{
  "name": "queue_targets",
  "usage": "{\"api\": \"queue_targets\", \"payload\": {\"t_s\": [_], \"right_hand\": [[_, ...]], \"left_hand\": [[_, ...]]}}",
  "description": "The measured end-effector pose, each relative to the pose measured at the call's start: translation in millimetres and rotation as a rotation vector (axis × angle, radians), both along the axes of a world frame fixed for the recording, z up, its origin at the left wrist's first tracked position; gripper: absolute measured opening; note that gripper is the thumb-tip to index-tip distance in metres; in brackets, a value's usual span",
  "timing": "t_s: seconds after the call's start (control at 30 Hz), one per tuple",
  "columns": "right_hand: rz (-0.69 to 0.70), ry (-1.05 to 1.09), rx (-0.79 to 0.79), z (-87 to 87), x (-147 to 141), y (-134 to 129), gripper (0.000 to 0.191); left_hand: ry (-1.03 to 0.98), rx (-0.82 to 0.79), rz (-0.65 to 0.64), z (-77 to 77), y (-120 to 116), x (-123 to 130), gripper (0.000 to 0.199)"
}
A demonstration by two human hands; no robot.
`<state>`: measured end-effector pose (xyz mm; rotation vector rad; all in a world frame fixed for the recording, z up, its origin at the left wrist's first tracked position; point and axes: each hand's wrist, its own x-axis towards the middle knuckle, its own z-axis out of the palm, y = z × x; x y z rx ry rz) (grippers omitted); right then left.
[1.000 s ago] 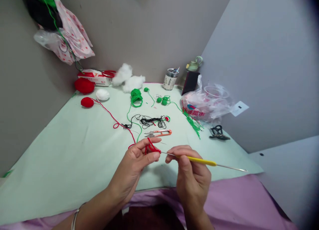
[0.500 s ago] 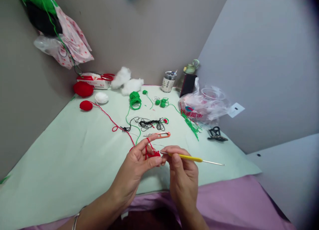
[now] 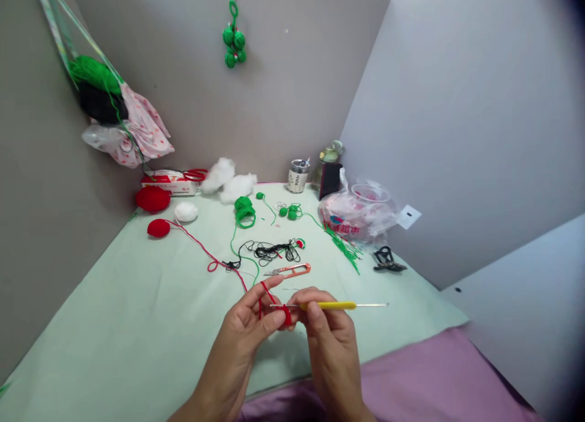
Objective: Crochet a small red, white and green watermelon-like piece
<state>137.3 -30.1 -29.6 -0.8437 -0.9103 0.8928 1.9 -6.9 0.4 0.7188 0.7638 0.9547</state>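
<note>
A small red crochet piece point(image 3: 286, 315) is pinched between the thumb and fingers of my left hand point(image 3: 249, 324). Red yarn runs over my raised left index finger and back across the table to a red yarn ball point(image 3: 158, 228). My right hand point(image 3: 331, 333) grips a crochet hook point(image 3: 331, 305) by its yellow handle, held about level. The hook's left metal tip lies at the top of the red piece, and its other metal end points right. Just beyond my hands lie orange thread snips point(image 3: 292, 270) and a tangle of black yarn point(image 3: 274, 251).
Farther back are a green yarn bundle point(image 3: 244, 211), white stuffing point(image 3: 238, 187), a white ball point(image 3: 186, 212), a pen can point(image 3: 298, 177) and a plastic bag point(image 3: 359, 211). Cut green strands point(image 3: 345, 248) and a black hair clip point(image 3: 388, 260) lie right. Green crocheted balls point(image 3: 234, 44) hang on the wall.
The view has tilted upward, bringing the hanging green balls fully in. The hook has turned nearly level, and its tip has moved left across the red piece.
</note>
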Motion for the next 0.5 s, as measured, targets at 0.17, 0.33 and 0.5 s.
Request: {"api": "queue_targets", "payload": {"t_s": [0.17,0.33,0.5], "right_hand": [[-0.063,-0.160,0.095,1.5,-14.1,-1.6,0.008],[-0.009,-0.104,0.049,5.4,-17.7,-2.2,0.004],[0.213,0.200,-0.031,16.5,-4.6,1.6,0.016]], "left_hand": [[0.018,0.004,0.067,-3.3,-3.3,-5.8,0.060],[0.062,0.073,0.061,1.8,-2.6,-16.4,0.058],[0.292,0.178,0.189,17.1,16.1,-62.9,0.044]]}}
